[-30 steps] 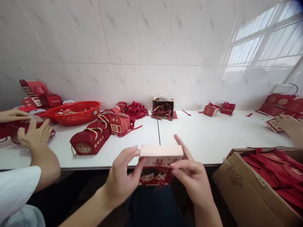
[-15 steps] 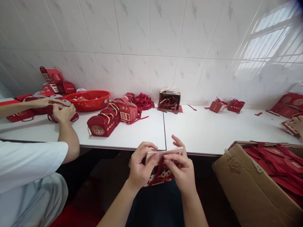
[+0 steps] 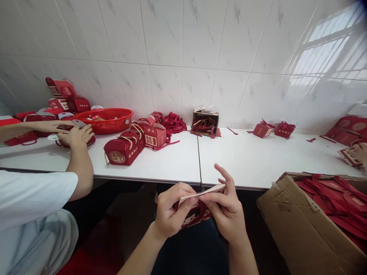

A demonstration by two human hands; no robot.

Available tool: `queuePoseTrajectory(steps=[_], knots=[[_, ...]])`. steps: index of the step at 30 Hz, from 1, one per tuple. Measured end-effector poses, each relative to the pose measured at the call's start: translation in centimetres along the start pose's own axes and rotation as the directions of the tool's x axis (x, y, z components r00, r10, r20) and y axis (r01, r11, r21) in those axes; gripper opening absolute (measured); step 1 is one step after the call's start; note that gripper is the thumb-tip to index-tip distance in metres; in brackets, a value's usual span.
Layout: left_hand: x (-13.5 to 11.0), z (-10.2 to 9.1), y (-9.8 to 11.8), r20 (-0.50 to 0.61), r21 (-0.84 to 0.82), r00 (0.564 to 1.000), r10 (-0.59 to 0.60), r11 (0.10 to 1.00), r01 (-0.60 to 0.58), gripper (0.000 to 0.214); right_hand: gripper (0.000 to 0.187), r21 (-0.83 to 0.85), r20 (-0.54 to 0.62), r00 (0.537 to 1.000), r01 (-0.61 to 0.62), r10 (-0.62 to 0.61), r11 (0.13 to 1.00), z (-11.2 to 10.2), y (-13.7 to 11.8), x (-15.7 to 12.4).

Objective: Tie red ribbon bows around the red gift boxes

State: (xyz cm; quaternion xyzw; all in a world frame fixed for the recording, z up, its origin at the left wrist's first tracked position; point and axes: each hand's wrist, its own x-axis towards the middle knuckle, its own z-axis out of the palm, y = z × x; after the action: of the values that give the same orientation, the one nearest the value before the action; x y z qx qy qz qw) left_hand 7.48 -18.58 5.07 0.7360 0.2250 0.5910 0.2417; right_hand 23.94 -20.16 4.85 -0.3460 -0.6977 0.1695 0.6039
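Observation:
Both of my hands hold a flat red and pink paper gift box (image 3: 197, 208) over my lap, just below the white table's front edge (image 3: 183, 178). My left hand (image 3: 171, 208) is curled around its left side, thumb on the pale upper flap. My right hand (image 3: 225, 206) pinches the right end of that flap, with the index finger sticking up. A red ribbon hangs from the box between my hands.
An open cardboard carton (image 3: 304, 233) of flat red boxes stands at my right. Finished red gift boxes (image 3: 123, 149), a red basket (image 3: 104, 120) and red ribbons (image 3: 173, 124) lie on the table. A person in white (image 3: 34, 198) works at the left; another hand (image 3: 358, 152) is at the far right.
The box has been lowered from table height towards my lap and tilted flatter, its pale flap now edge-on. My view has turned slightly left. The person at the left keeps handling a box.

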Motion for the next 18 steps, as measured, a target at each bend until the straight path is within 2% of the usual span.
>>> queuePoseTrajectory(steps=[2, 3, 5, 6, 8, 9, 12, 13, 14, 16, 18], knots=[[-0.1, -0.2, -0.2, 0.025, -0.036, 0.998, 0.052, 0.998, -0.051, 0.015, 0.02, 0.071, -0.051, 0.999, 0.013, -0.01, 0.997, 0.2, 0.3, -0.1], [-0.1, -0.3, -0.4, 0.033, -0.046, 0.996, 0.079, 0.996, -0.078, 0.015, 0.027, 0.131, -0.078, 0.997, -0.013, 0.024, 0.991, 0.3, 0.5, -0.1], [-0.1, -0.6, -0.6, 0.042, -0.046, 0.992, 0.121, 0.992, -0.12, 0.015, 0.049, 0.279, -0.068, 0.986, -0.131, 0.155, 0.951, 0.7, 0.8, -0.2], [0.0, -0.7, -0.6, 0.049, -0.039, 0.99, 0.131, 0.991, -0.129, 0.016, 0.051, 0.344, -0.033, 0.975, -0.196, 0.221, 0.918, 0.9, 0.9, -0.3], [0.1, -0.7, -0.5, 0.062, 0.023, 0.99, 0.129, 0.991, -0.131, 0.013, 0.031, 0.421, -0.004, 0.955, -0.268, 0.296, 0.867, 1.3, 1.1, -0.2], [0.2, -0.6, -0.5, 0.069, 0.1, 0.992, 0.107, 0.989, -0.113, 0.017, 0.021, 0.431, -0.035, 0.948, -0.27, 0.315, 0.861, 1.4, 1.1, -0.2], [0.3, 0.3, -0.6, 0.035, 0.408, 0.999, -0.034, 0.913, 0.017, 0.087, 0.02, 0.375, -0.215, 0.921, -0.23, 0.325, 0.898, 1.5, 0.6, 0.0], [0.3, 0.6, -0.8, 0.004, 0.48, 0.996, -0.084, 0.874, 0.072, 0.103, 0.02, 0.347, -0.256, 0.913, -0.219, 0.317, 0.912, 1.5, 0.4, 0.1], [0.3, 0.9, -1.0, -0.029, 0.515, 0.992, -0.124, 0.849, 0.121, 0.109, 0.019, 0.322, -0.286, 0.908, -0.21, 0.306, 0.923, 1.4, 0.1, 0.2], [0.3, 1.2, -1.5, -0.095, 0.501, 0.984, -0.153, 0.846, 0.18, 0.097, 0.019, 0.276, -0.34, 0.9, -0.183, 0.274, 0.944, 1.0, -0.2, 0.2], [0.4, 0.8, -1.6, -0.115, 0.443, 0.981, -0.153, 0.876, 0.189, 0.066, 0.018, 0.242, -0.382, 0.893, -0.151, 0.237, 0.959, 0.4, -0.4, 0.2]])
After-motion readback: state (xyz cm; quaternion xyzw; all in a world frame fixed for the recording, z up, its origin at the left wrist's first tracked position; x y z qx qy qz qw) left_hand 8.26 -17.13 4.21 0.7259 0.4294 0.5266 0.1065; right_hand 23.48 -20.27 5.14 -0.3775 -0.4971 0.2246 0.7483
